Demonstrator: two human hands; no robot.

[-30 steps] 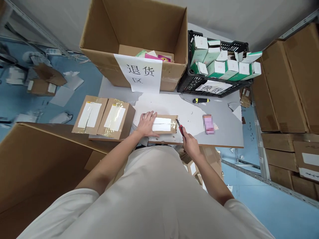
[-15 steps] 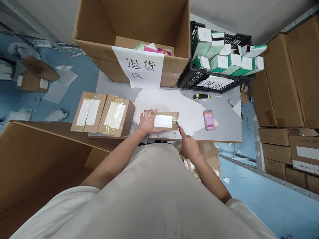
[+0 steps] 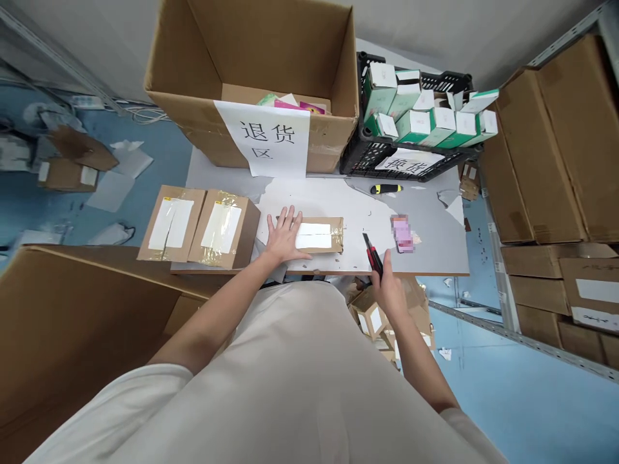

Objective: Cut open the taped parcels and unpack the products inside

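A small flat cardboard box with a white label and clear tape lies near the front of the table. My left hand rests on the left end of this box, its fingers spread. Off to the right of the box, my right hand grips a red and black utility knife by its handle. The dark blade points up and left, apart from the box. Two taped cartons, a left one and a right one, stand side by side left of my left hand.
Behind the table stand a large open carton and a black crate of green and white boxes. A yellow and black tool and a pink blurred item lie on the tabletop. An open carton is at lower left.
My right hand has drawn the utility knife away from the box's right end, toward the right. My left hand stays on the box with its fingers more spread. The view has shifted slightly.
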